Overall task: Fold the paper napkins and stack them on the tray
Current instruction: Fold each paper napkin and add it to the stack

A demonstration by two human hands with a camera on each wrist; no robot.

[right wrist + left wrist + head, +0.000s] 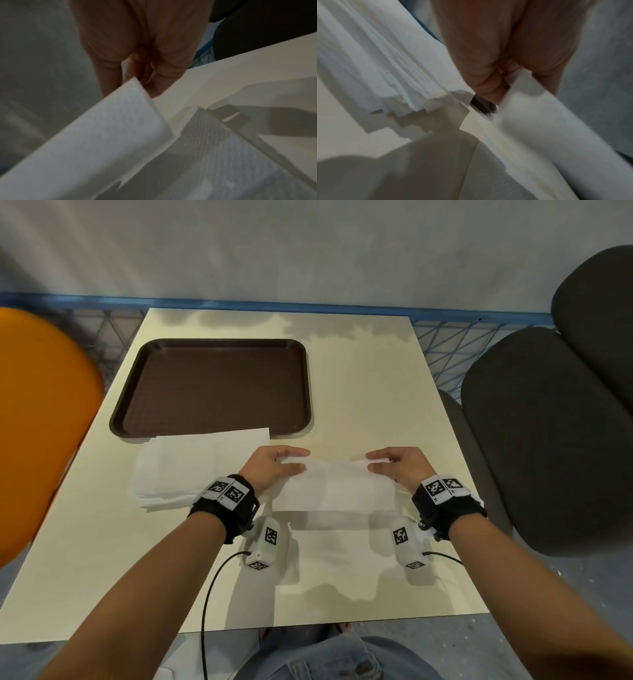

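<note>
A white paper napkin (334, 486) is lifted above the table, its far part raised and curling over towards me. My left hand (274, 465) pinches its far left corner and my right hand (394, 465) pinches its far right corner. The left wrist view shows that napkin (539, 121) held between thumb and fingers, and the right wrist view shows the napkin (102, 128) pinched the same way. A stack of unfolded white napkins (191, 467) lies left of my left hand. The brown tray (212, 388) sits behind the stack with nothing on it.
The cream table (370, 392) has bare room right of the tray. An orange chair (41, 419) stands at the left and a dark chair (548, 440) at the right. A blue wire fence runs along the far edge.
</note>
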